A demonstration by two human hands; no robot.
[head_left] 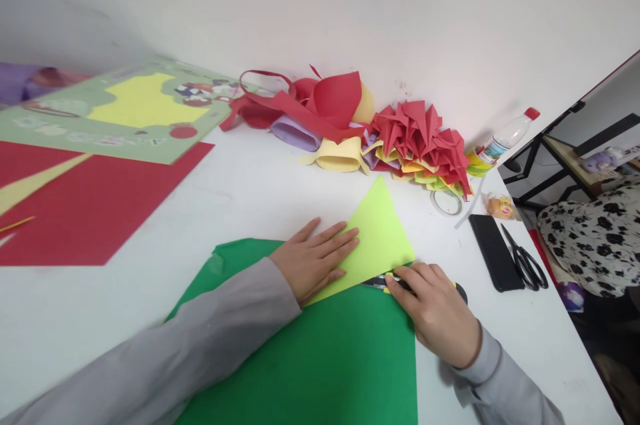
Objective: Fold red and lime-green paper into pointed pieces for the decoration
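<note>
The left hand point(316, 260), spread flat, pins lime paper point(379, 230), likely light, easily creased, best pressed near its edge; beside that palm, the right hand point(434, 305) curls around a cutter point(376, 281).

A big, plain wall point(320, 5) goes across the top, from 10 o'clock to 2 o'clock. It is pale, and greyer near 10 o'clock. Little smudges point(401, 85) sit on it between 1 and 2 o'clock. The light is soft. The white tabletop point(245, 195) has a slanting side from 3 to 4 o'clock. Past it, near 3 o'clock, is a wooden shelf or desk point(565, 157) with black bars point(607, 135). Near 4 o'clock it is too dark to tell.
</note>
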